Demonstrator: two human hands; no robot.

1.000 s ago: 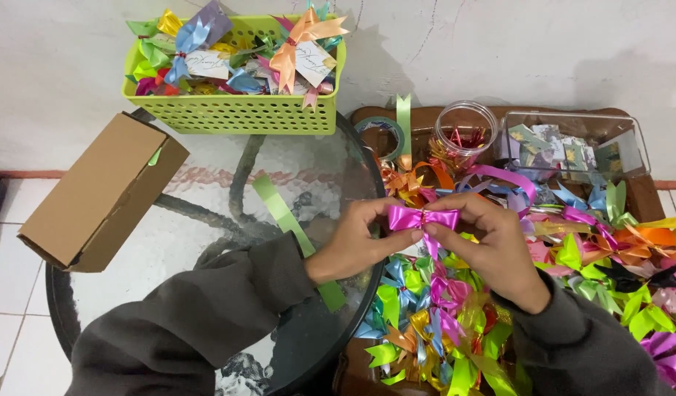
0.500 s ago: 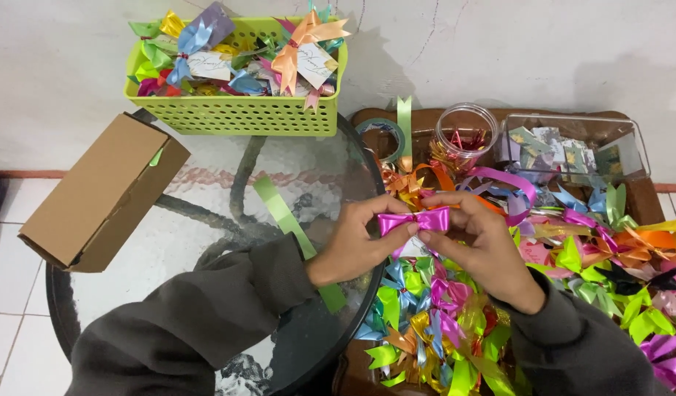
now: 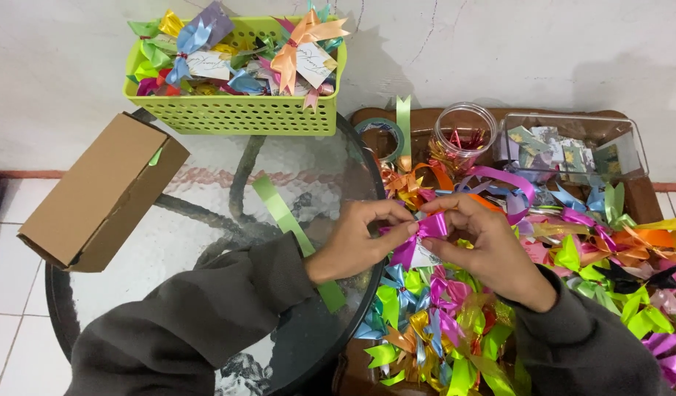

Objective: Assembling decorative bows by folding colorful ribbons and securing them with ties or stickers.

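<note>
At nine o'clock a brown cardboard box [image 3: 103, 192] lies tilted on the round glass table [image 3: 206, 220], its open end toward the table's middle. At eleven o'clock a lime-green plastic basket [image 3: 235, 110] stands against the wall, heaped with ribbon bows and small paper tags. A loose green ribbon strip [image 3: 290, 227] runs slantwise across the glass toward the person's left sleeve.

In the middle, both hands meet over the table's right edge. The left hand [image 3: 356, 246] has its fingers curled in, thumb and forefinger pinching the left side of a magenta ribbon bow [image 3: 422, 235]. The right hand [image 3: 492, 253] pinches the same bow from the right, its fingers bent over the top. The bow sits between the two sets of fingertips, just above a pile of bows [image 3: 440, 330] in many colours.

At one o'clock a roll of tape [image 3: 382, 139] lies beside a glass jar [image 3: 462, 136] holding ribbon pieces. At two o'clock a clear plastic box [image 3: 572, 143] holds printed cards, with more bright ribbons spread below it.
</note>
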